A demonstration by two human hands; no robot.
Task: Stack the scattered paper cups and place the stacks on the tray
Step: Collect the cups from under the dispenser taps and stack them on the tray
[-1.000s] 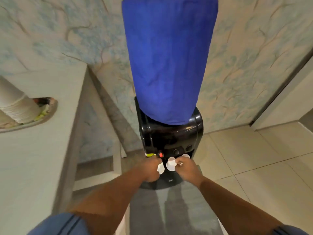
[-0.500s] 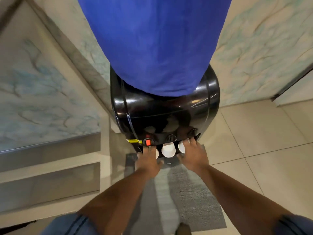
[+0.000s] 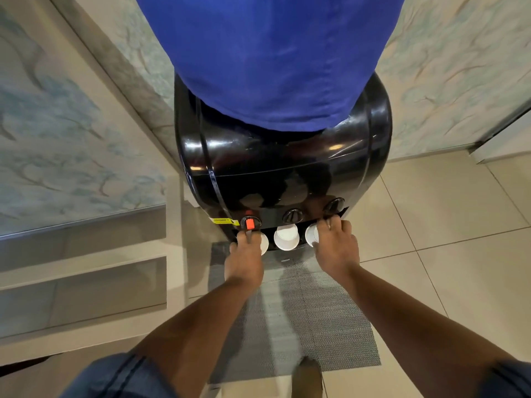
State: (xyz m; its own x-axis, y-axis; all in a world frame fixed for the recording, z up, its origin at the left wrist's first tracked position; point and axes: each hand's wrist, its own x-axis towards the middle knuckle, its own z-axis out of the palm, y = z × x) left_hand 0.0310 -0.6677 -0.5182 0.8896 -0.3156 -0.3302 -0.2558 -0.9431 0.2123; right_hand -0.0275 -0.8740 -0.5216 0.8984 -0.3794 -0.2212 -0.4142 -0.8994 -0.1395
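Three paper cups [image 3: 286, 237] sit under one water dispenser [image 3: 283, 173] with three taps [image 3: 292, 216]; two hands [image 3: 243, 261] reach in; one mat [image 3: 304, 317].

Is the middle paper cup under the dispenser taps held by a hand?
No, the middle cup stands free between the left hand and right hand.

You stand in what looks like an office pantry or home water corner. A black floor-standing water dispenser [image 3: 283, 179] faces you, its bottle under a blue cloth cover [image 3: 270, 58], with three taps above white paper cups [image 3: 286, 237]. A grey woven mat [image 3: 301, 317] lies on glossy beige floor tiles [image 3: 448, 225], and marble-patterned wall panels [image 3: 448, 70] rise behind.
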